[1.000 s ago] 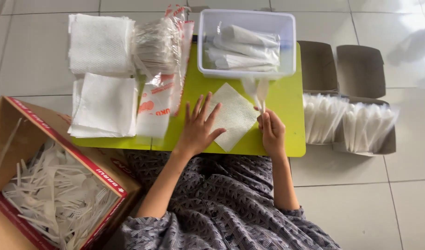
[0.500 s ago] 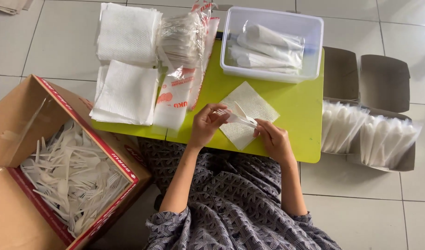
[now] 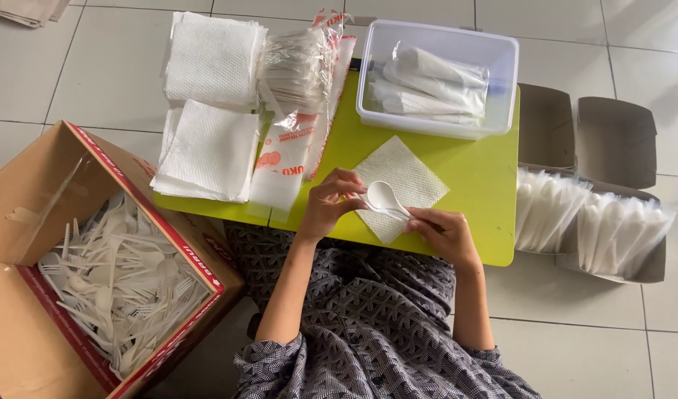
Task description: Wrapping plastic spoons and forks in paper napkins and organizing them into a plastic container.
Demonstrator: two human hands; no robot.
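Fingers (image 3: 339, 193) of the left hand (image 3: 330, 207) curl together around the bowl end of a white plastic spoon (image 3: 384, 199); fingers of the right hand (image 3: 441, 233) pinch its handle end, so both hands are clamped on the same spoon. Spoon is held just above a single white paper napkin (image 3: 404, 185), which lies flat and turned diamond-wise on the lime-green worktop (image 3: 481, 185), near the worktop's front edge. Taking the napkin as the landmark: behind it, at the far edge of the worktop, sits a clear plastic tub (image 3: 437, 77) holding several wrapped white rolls. Left of the napkin lies a plastic bag with red print (image 3: 298, 151), stuffed with clear packets, reaching to the far end of the worktop. Further left again are two stacks of white napkins (image 3: 209, 111), one behind the other, the nearer one overhanging the worktop's left edge. Well left of the napkin and lower, on the tiled floor (image 3: 575, 340), stands an open cardboard box (image 3: 28, 207) with red trim, filled with loose white plastic cutlery (image 3: 117, 288). Right of the napkin, off the worktop's right edge, an open brown carton (image 3: 627, 140) on the floor holds upright rows of white wrapped packets (image 3: 590, 222). Near side of the napkin: the person's lap in a dark patterned garment (image 3: 368, 325).
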